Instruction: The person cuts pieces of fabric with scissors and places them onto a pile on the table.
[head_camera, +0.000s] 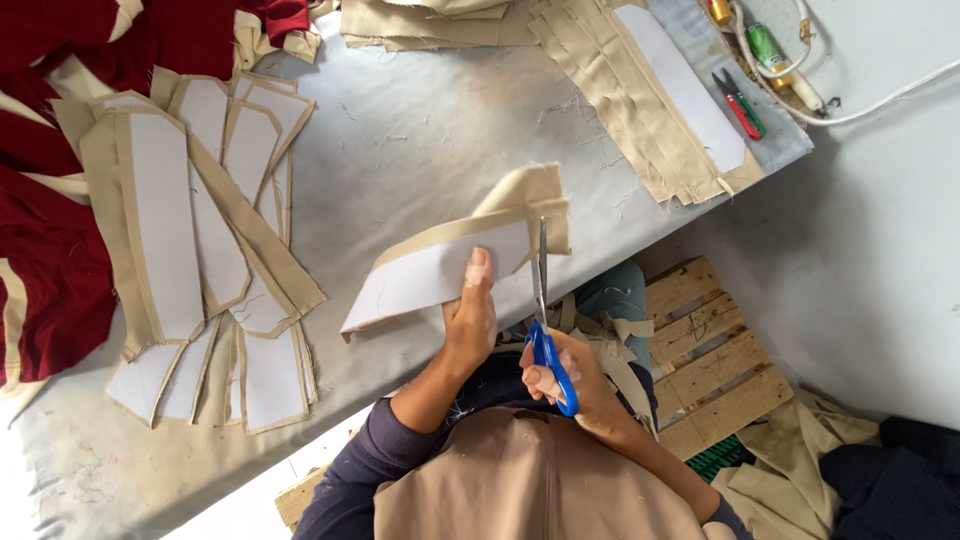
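You are partway through trimming: the blue-handled scissors (542, 330) stand with their blades upright against the right end of the beige fabric piece (455, 262), which has a white stiffener on its face, and the cut looks only begun there. Your left hand (470, 315) is closed on the piece from below, thumb pressed flat on the white face, holding it lifted just above the near edge of the tabletop (440, 130). Your right hand (570, 385) is curled through the scissor loops; the blades look nearly closed, though their tips are hard to tell apart. The next move, as I judge it, calls for keeping the piece taut and following the white edge closely.
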